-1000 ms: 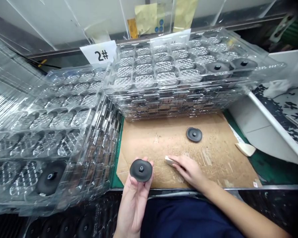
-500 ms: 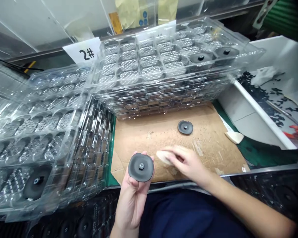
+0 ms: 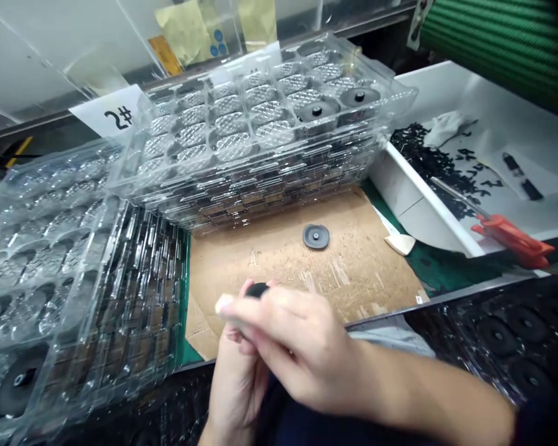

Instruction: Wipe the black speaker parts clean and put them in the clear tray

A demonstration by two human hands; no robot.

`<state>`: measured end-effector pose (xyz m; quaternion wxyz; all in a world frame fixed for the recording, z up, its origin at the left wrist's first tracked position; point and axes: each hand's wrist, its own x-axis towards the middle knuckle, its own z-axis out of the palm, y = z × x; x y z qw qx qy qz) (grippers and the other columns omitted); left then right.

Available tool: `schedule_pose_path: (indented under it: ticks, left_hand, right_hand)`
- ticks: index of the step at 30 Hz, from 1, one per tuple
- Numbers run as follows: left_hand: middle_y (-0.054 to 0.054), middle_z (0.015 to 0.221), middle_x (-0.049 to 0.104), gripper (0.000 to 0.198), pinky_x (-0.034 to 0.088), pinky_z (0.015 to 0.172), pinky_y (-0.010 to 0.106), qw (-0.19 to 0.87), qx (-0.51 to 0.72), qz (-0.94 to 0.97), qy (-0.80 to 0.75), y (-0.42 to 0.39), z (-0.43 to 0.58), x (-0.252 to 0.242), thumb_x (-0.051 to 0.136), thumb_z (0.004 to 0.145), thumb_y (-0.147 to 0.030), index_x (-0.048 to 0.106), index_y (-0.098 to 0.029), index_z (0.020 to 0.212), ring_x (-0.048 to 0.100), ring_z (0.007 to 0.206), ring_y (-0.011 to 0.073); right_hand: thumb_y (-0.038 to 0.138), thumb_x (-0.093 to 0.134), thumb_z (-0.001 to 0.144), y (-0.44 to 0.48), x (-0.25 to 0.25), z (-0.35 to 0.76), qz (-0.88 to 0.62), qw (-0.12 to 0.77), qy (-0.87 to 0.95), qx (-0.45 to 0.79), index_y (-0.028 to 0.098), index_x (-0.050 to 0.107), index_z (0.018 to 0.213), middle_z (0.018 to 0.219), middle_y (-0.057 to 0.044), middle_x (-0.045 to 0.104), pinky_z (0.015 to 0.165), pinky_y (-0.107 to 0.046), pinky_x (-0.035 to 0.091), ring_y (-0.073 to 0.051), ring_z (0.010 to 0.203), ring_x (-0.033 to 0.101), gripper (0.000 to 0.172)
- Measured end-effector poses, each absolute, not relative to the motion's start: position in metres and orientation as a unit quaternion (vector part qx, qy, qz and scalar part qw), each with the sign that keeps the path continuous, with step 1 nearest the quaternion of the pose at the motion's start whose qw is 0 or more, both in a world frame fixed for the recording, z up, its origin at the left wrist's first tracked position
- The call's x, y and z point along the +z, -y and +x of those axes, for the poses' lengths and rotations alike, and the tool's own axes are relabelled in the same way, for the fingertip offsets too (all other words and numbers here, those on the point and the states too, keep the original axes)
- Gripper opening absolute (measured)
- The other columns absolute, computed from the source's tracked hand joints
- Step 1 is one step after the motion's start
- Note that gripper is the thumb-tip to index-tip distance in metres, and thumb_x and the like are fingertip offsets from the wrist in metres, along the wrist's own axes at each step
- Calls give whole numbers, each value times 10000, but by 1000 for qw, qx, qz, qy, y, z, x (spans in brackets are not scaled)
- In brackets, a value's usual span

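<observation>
My left hand (image 3: 242,365), fingers closed, holds a black rubber disc (image 3: 257,289) over the near edge of the cardboard. Only a dark sliver of this disc shows, since my right hand (image 3: 302,341) covers most of it. A small pale pad (image 3: 224,303) pokes out past the fingertips of my closed right hand, against or just over the disc; contact cannot be made out. Farther back, a second black disc (image 3: 316,236) with a metal centre lies flat on the cardboard sheet (image 3: 274,260).
Stacked clear plastic trays (image 3: 204,167) stand behind and to the left, a few pockets holding black discs. At right, a white bin (image 3: 428,192) contains black scraps, with orange-handled pliers or cutters (image 3: 516,238) at its edge. A cream wedge (image 3: 400,243) lies beside the cardboard.
My right hand has come left with the pale pad and now covers the disc in my left hand. The disc has tilted out of sight. The camera view has swung right.
</observation>
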<state>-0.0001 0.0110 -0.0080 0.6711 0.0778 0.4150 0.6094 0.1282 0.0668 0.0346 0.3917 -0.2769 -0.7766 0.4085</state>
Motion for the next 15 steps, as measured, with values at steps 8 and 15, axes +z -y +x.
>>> schedule_pose_path:
  ticks: [8,15]
  left_hand:
    - [42,1009,698,392,533,756,181,651,596,140,-449,-24,16,0,733,682,-236,635,-223,1061,657,880,158]
    - [7,1030,698,472,508,862,245,664,597,138,-429,-30,23,4,744,666,-195,611,-292,1108,636,981,196]
  right_hand:
    - [156,413,919,-74,42,144,-315,434,758,372,117,543,1195,1071,-62,636,879,-256,458,-139,934,581,308]
    - [151,448,912,-75,49,162,-328,336,765,440,186,592,1118,1050,-6,639,878,-184,444,-103,946,584,253]
